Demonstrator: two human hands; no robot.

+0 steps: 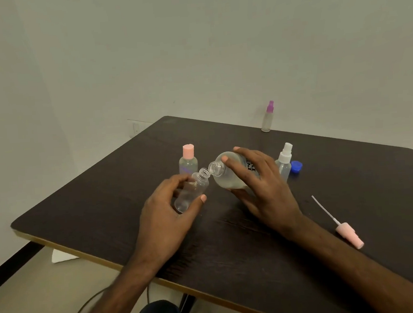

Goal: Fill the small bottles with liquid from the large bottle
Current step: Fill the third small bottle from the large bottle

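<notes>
My left hand [165,216] grips a small clear uncapped bottle [192,190], tilted with its mouth up and to the right. My right hand [259,184] holds the large clear bottle [224,173] tipped on its side, open neck pointing left and almost touching the small bottle's mouth. Some clear liquid lies in the large bottle's lower side. Three other small bottles stand upright on the dark table [232,240]: one with a pink cap [188,161], one with a white spray top [284,161], and one with a purple spray top [267,117] at the far edge.
A blue cap [296,167] lies next to the white-topped spray bottle. A pink spray pump with its thin tube [342,227] lies on the table at the right. The table's front edge runs diagonally below my forearms; a white scrap [62,256] lies on the floor at the left.
</notes>
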